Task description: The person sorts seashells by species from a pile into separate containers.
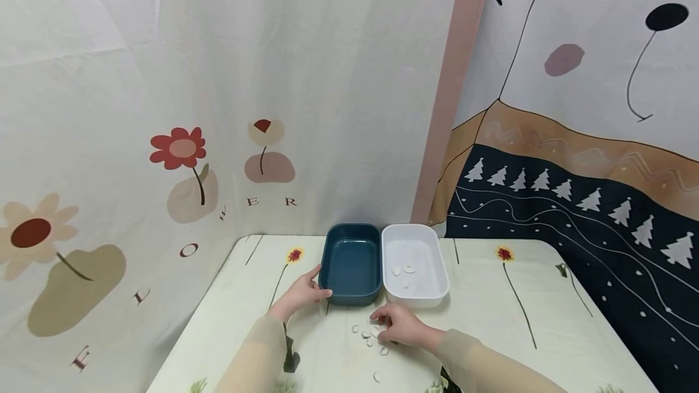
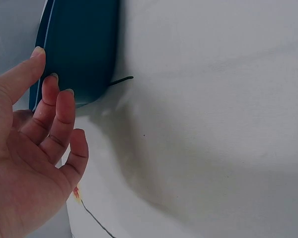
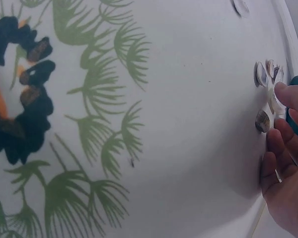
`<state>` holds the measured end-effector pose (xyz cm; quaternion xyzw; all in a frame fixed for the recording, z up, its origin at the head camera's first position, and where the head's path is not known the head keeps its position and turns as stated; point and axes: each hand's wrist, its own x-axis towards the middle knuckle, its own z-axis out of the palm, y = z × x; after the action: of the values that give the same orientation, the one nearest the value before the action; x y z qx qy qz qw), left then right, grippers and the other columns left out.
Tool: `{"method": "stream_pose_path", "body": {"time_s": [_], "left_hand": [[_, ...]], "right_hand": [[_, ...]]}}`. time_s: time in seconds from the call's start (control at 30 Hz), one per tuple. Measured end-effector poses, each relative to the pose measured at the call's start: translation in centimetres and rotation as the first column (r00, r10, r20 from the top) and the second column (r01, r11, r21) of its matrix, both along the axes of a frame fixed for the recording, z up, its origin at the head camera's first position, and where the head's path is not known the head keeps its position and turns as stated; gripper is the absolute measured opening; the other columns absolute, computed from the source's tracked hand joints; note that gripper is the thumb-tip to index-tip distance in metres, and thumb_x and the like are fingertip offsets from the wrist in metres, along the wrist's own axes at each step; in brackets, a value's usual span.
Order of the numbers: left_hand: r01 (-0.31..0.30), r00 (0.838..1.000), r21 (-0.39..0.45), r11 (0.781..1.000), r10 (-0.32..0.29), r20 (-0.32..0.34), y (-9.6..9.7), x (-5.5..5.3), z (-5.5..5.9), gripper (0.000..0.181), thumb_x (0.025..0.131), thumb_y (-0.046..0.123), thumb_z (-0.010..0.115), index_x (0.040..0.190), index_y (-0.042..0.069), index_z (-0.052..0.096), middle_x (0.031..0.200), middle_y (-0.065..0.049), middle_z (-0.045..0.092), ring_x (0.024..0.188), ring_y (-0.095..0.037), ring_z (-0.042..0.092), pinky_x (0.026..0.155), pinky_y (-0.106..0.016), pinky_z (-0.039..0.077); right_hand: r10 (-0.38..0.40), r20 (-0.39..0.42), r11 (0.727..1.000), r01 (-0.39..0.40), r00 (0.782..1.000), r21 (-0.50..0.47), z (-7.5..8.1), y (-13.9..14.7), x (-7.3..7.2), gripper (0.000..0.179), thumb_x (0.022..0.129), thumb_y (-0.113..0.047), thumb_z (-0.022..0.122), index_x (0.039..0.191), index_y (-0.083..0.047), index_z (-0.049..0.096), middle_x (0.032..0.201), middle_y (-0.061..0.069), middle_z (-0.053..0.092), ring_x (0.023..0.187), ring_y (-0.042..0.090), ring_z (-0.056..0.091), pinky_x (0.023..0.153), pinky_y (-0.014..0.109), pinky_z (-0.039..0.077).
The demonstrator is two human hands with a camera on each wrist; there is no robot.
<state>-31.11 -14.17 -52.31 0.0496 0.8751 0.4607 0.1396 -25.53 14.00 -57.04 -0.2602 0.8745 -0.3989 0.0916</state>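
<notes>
My left hand point(image 1: 302, 294) holds the near left corner of a dark teal rectangular dish point(image 1: 349, 296). In the left wrist view its thumb point(image 2: 32, 67) lies on the rim and the other fingers bend against the outer wall. Close in front of a white dish point(image 1: 416, 301), my right hand point(image 1: 405, 325) pinches a pale seashell point(image 3: 275, 101) between thumb and fingers, low over the table. More small seashells point(image 1: 366, 334) lie loosely around its fingertips. Inside the white dish are a few shells point(image 1: 408, 269); the teal dish shows nothing in it.
Both dishes stand side by side at the far edge of a table point(image 1: 480, 302) with a flower-print cloth. One shell point(image 1: 376, 376) lies apart, closer to me. Behind the table hangs a printed curtain point(image 1: 349, 108), and a dark patterned one point(image 1: 546, 211) is at the right.
</notes>
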Motion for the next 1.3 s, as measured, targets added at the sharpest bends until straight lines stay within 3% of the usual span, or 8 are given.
{"method": "stream_pose_path", "body": {"time_s": [0.43,1.3], "left_hand": [[0.009,1.0,0.011,1.0,-0.009,-0.017,0.05,-0.03,0.14,0.083,0.087,0.018,0.074,0.152,0.001,0.025,0.067,-0.005,0.053,0.063,-0.02,0.052,0.067,-0.032,0.042],[0.007,1.0,0.002,1.0,-0.007,-0.011,-0.05,-0.09,-0.08,0.084,0.087,0.018,0.074,0.152,0.002,0.024,0.068,-0.006,0.053,0.064,-0.021,0.053,0.068,-0.033,0.041]], "right_hand": [[0.03,0.01,0.999,-0.03,1.0,0.016,0.19,0.1,-0.02,0.034,0.072,-0.005,0.081,0.104,-0.013,0.074,0.087,-0.007,0.055,0.071,0.006,0.047,0.064,0.022,0.043],[0.031,0.005,0.999,-0.031,1.0,0.033,0.21,0.32,-0.02,0.029,0.073,-0.009,0.081,0.102,-0.012,0.074,0.082,-0.009,0.055,0.069,0.003,0.048,0.062,0.022,0.042]]}}
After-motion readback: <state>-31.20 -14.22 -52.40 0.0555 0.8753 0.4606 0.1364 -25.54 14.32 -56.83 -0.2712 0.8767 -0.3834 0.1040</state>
